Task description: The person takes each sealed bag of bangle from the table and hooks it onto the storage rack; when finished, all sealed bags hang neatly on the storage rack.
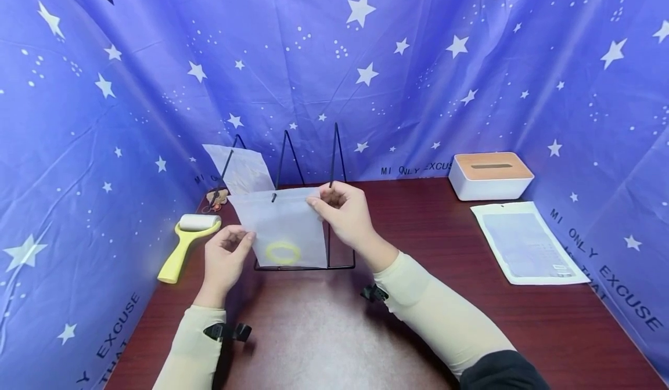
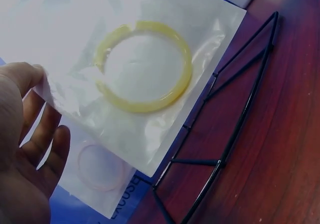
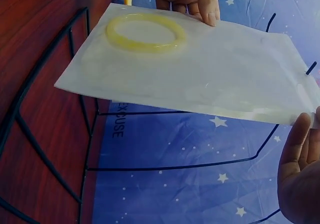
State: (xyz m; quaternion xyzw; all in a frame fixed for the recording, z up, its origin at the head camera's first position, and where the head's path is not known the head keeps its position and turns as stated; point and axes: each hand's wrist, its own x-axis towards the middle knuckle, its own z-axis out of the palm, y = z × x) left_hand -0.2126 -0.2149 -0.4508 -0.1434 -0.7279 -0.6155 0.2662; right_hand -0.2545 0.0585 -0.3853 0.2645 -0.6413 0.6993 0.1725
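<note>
Left hand [image 1: 223,256] and right hand [image 1: 346,215] are both pinching the white pouch [image 1: 284,221]. Only left wrist cam's clearly showing that pink ring [image 2: 80,168] behind.

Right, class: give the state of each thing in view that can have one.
Front translucent bag: held up
Left hand: pinching bag's left edge
Right hand: pinching its upper corner
Yellow ring: inside bag
Rear bag: tilted
Wire rack: standing
Yellow-handled roller: lying down
Tissue box: lid on
White pouch: lying flat
</note>
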